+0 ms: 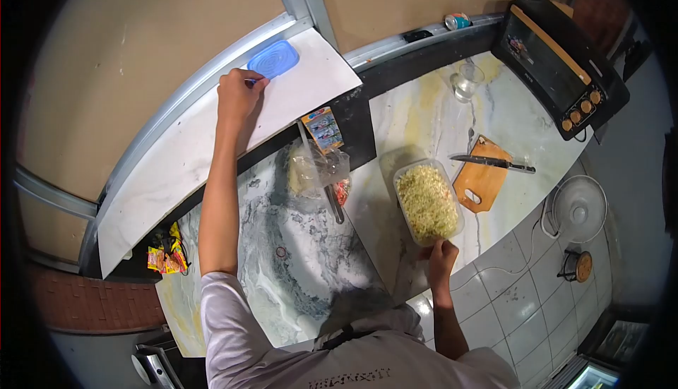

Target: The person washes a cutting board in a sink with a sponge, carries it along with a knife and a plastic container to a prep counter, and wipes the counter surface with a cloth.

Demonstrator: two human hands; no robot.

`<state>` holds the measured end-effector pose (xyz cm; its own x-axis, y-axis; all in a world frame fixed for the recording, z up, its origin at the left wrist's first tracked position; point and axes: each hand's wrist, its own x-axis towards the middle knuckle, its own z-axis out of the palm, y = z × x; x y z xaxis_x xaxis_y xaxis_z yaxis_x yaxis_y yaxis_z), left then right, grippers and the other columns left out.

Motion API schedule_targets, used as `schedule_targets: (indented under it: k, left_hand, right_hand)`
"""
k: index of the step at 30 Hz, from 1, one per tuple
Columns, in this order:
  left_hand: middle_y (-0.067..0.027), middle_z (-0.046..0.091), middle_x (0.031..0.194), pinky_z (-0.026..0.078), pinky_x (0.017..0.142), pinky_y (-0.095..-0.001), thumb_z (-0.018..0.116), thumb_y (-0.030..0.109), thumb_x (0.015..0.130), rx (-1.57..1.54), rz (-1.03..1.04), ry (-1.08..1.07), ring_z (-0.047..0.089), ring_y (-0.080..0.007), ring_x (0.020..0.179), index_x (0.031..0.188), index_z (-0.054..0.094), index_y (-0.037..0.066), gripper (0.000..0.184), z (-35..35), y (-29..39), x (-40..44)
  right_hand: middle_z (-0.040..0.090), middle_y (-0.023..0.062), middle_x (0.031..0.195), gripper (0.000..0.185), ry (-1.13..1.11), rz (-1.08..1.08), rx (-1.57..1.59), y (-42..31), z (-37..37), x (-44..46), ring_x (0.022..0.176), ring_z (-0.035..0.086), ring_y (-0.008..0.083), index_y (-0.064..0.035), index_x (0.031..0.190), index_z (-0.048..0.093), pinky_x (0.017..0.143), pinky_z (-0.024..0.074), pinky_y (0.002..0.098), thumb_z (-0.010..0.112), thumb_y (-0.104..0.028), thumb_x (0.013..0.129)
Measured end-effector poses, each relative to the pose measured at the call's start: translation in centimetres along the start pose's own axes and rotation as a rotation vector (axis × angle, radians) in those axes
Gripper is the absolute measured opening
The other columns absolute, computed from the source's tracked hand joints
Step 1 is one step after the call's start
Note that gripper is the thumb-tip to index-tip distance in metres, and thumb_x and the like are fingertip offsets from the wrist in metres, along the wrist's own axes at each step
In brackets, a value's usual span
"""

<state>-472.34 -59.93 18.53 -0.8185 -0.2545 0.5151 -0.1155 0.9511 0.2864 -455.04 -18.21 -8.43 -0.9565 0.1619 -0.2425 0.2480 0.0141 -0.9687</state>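
Observation:
On the white shelf, my left hand (241, 94) pinches the near edge of a blue plastic lid (274, 59). My right hand (441, 255) holds the near end of a clear rectangular container (461, 228), which is filled with pale yellow-green shredded food (428, 200). The container rests on the marble counter. Just right of it lies a wooden cutting board (474, 184), with a black-handled knife (491, 162) across it.
A black toaster oven (558, 61) stands at the back right, near a clear glass (466, 83). Plastic bags (318, 170) and a patterned box (323, 129) sit beside the raised white shelf (169, 163). Yellow packets (168, 253) lie at the left.

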Motion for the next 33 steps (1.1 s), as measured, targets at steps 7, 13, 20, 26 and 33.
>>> schedule_targets:
  k: [7,13,20,26,33]
  left_hand:
    - [-0.0152,0.070,0.075,0.054,0.068,-0.0342,0.076,0.017,0.075,-0.032,-0.018,-0.056,0.069,-0.0253,0.070,0.087,0.074,0.003,0.018,-0.3,0.2,0.4]
    - [-0.0179,0.068,0.102,0.053,0.085,-0.0348,0.074,0.019,0.080,-0.147,0.023,-0.017,0.067,-0.0268,0.090,0.103,0.069,0.002,0.029,-1.9,1.1,-1.5]
    - [-0.0147,0.061,0.117,0.049,0.090,-0.0322,0.064,0.003,0.087,-0.603,-0.019,-0.125,0.060,-0.0204,0.105,0.106,0.066,-0.002,0.020,-6.5,6.1,-8.3]
    - [-0.0195,0.061,0.112,0.054,0.082,-0.0349,0.066,0.004,0.085,-0.813,0.015,-0.242,0.062,-0.0224,0.095,0.103,0.066,-0.004,0.019,-6.9,5.0,-13.9]
    - [-0.0228,0.062,0.105,0.056,0.075,-0.0334,0.066,0.013,0.088,-0.919,-0.054,-0.227,0.064,-0.0235,0.088,0.099,0.066,-0.004,0.020,-7.0,4.2,-18.6]
  right_hand:
    - [0.060,0.0123,0.057,0.040,-0.025,-0.086,0.029,-2.0,1.6,3.9,0.048,0.059,0.0175,0.0086,0.075,0.059,0.046,0.0478,0.0292,0.044,-0.021,0.098]
    - [0.059,0.0125,0.053,0.037,-0.047,-0.093,0.011,-2.1,4.8,11.3,0.044,0.059,0.0175,0.0085,0.068,0.058,0.041,0.0468,0.0297,0.048,-0.016,0.094]
    - [0.059,0.0135,0.056,0.036,-0.166,-0.096,-0.074,-3.2,10.2,17.8,0.046,0.060,0.0165,0.0102,0.071,0.057,0.038,0.0476,0.0286,0.050,-0.016,0.095]
    - [0.060,0.0147,0.057,0.033,-0.169,-0.010,-0.005,-4.6,12.4,19.5,0.045,0.062,0.0186,0.0096,0.066,0.057,0.042,0.0512,0.0292,0.054,-0.013,0.089]
    - [0.059,0.0115,0.068,0.040,-0.319,0.046,0.200,-3.4,11.4,19.1,0.051,0.061,0.0167,0.0072,0.081,0.056,0.044,0.0520,0.0276,0.052,-0.029,0.097]
